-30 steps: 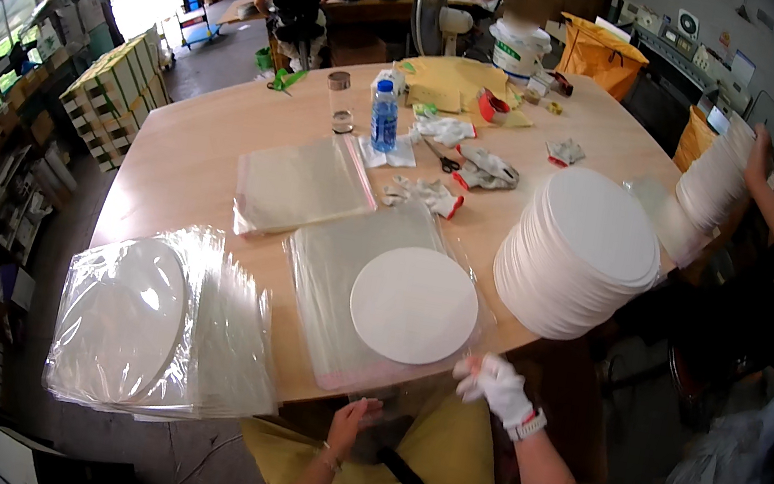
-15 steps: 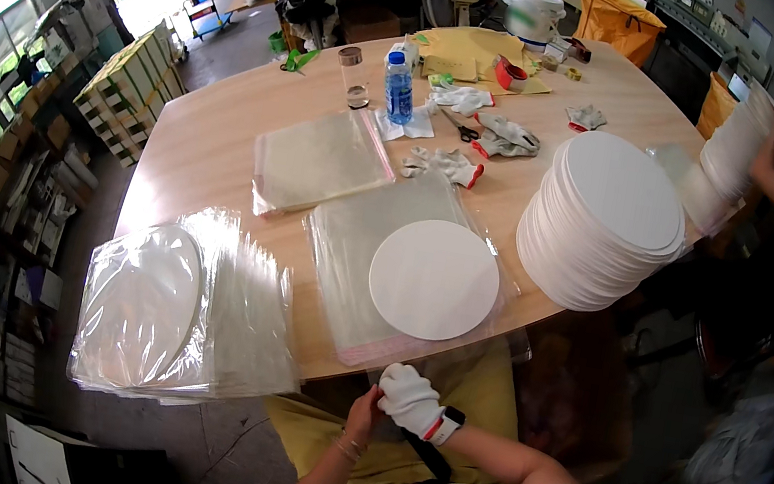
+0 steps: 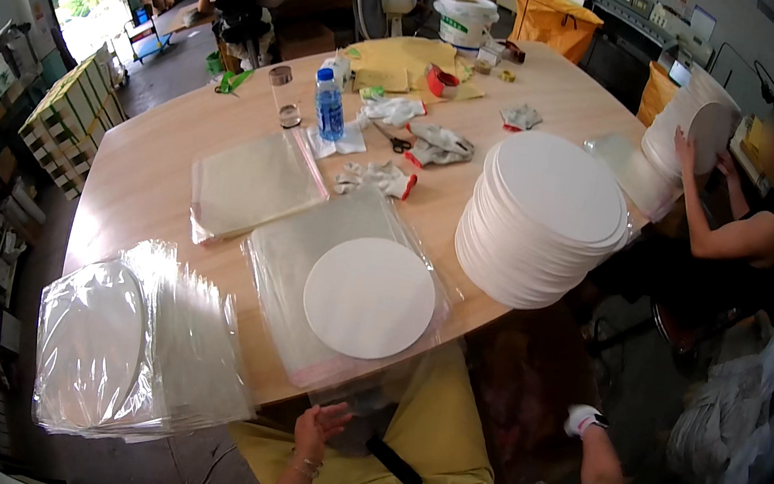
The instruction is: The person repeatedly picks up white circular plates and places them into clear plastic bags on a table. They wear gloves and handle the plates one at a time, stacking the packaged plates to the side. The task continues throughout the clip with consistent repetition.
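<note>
My left hand (image 3: 322, 428) is bare and hovers over my lap just below the table edge, its fingers loosely stretched and nothing in them. Far off to the right of my body, my right hand (image 3: 583, 420) wears a white glove and a watch; its fingers are too small and blurred to read. Nearest my left hand lies a stack of clear plastic bags (image 3: 284, 317) with a white round board (image 3: 369, 297) on top. To its left are clear bags with a round board inside (image 3: 92, 347). A tall stack of white round boards (image 3: 541, 226) stands at the right.
Another pile of clear bags (image 3: 259, 186) lies farther back. Behind are a blue-capped bottle (image 3: 329, 106), work gloves (image 3: 441, 146), scissors (image 3: 391, 138), a tape roll (image 3: 441, 81) and a white bucket (image 3: 464, 23). A co-worker (image 3: 754, 224) at the right handles another stack of boards (image 3: 672, 135).
My hands, together over my lap before, have parted: the gloved right hand has swung far right, the left has opened. My view has shifted to the right, and the co-worker now handles boards in fuller view.
</note>
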A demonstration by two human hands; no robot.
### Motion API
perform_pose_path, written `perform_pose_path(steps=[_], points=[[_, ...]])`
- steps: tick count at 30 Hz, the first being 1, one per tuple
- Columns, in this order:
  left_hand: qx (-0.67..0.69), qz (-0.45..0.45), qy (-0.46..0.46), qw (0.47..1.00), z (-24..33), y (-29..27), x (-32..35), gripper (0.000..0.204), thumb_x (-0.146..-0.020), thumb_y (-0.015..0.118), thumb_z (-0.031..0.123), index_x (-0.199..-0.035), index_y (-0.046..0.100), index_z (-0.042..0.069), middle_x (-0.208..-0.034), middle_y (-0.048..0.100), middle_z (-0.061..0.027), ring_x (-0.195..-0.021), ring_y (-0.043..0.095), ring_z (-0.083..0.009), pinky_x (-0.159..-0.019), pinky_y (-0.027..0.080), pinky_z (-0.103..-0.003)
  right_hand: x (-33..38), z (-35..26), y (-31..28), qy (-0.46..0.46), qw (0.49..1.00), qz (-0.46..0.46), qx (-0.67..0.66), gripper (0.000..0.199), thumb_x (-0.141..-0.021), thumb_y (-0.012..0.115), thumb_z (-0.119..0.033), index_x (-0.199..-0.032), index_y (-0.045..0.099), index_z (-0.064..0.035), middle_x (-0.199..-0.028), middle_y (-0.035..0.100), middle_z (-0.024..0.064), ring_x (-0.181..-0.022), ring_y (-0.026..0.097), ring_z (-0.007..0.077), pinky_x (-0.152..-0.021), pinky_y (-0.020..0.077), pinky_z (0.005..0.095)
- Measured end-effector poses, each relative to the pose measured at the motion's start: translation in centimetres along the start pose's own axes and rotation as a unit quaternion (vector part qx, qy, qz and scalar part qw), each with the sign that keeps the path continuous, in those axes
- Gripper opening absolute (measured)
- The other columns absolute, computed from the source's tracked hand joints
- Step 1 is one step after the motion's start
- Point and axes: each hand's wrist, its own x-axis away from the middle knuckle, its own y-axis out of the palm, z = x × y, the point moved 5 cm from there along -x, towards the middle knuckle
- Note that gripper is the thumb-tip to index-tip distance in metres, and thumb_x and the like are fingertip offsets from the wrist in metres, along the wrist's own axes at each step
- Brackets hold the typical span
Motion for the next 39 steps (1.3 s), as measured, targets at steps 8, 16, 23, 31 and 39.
perform_pose_path(steps=[8, 16, 23, 31, 39], points=[[0.007, -0.047, 0.008, 0.999, 0.7, -1.8, 0.1, 0.039, -0.093, 0.032, 0.026, -0.103, 0.059, -0.001, -0.103, 0.063, -0.0100, -0.084, 0.064, -0.0238, -0.069, 0.049, -0.031, -14.9, -15.5, -20.1, -0.215, 0.789, 0.411, -0.404, 0.039, -0.065, 0.071, -0.011, -0.101, 0.056, -0.0077, -0.111, 0.053, 0.0071, -0.105, 0.050, 0.0269, -0.092, 0.0392, 0.0447], [-0.647, 0.118, 0.497, 0.566, 4.9, -1.6, 1.0, 0.044, -0.063, 0.073, 0.013, -0.105, 0.058, 0.009, -0.124, 0.046, -0.0130, -0.113, 0.041, -0.0309, -0.089, 0.035, -0.043, -18.0, -14.4, -23.2, -0.397, 0.727, 0.331, -0.453, 0.009, -0.066, 0.071, -0.013, -0.073, 0.065, -0.0135, -0.084, 0.064, -0.0026, -0.089, 0.058, 0.0223, -0.083, 0.0446, 0.0416], [-0.547, -0.078, 0.590, 0.588, 7.4, 1.1, -0.5, 0.011, -0.072, 0.068, 0.014, -0.082, 0.065, 0.011, -0.087, 0.065, -0.0016, -0.082, 0.058, -0.0217, -0.073, 0.044, -0.035, -18.2, -13.8, -23.8, -0.395, 0.750, 0.276, -0.453, 0.004, -0.068, 0.068, -0.017, -0.071, 0.066, -0.0152, -0.084, 0.065, -0.0039, -0.089, 0.058, 0.0205, -0.087, 0.0429, 0.0427], [-0.451, 0.037, 0.372, 0.811, 6.4, -1.0, -3.1, 0.019, -0.087, 0.052, 0.016, -0.073, 0.059, 0.006, -0.059, 0.060, -0.0067, -0.054, 0.058, -0.0246, -0.054, 0.045, -0.034, -20.5, -14.1, -22.0, -0.182, 0.810, 0.113, -0.546, 0.021, -0.076, 0.056, -0.024, -0.063, 0.060, -0.0087, -0.065, 0.062, 0.0100, -0.060, 0.059, 0.0275, -0.058, 0.0473, 0.0366], [-0.580, 0.185, 0.303, 0.733, 6.6, -0.3, -4.0, 0.032, -0.090, 0.048, 0.028, -0.069, 0.056, 0.005, -0.057, 0.059, -0.0101, -0.052, 0.058, -0.0261, -0.050, 0.045, -0.036, -20.7, -16.2, -21.8, -0.062, 0.895, 0.182, -0.402, 0.031, -0.083, 0.052, -0.028, -0.059, 0.049, -0.0089, -0.052, 0.053, 0.0105, -0.048, 0.054, 0.0322, -0.045, 0.0403, 0.0442]])
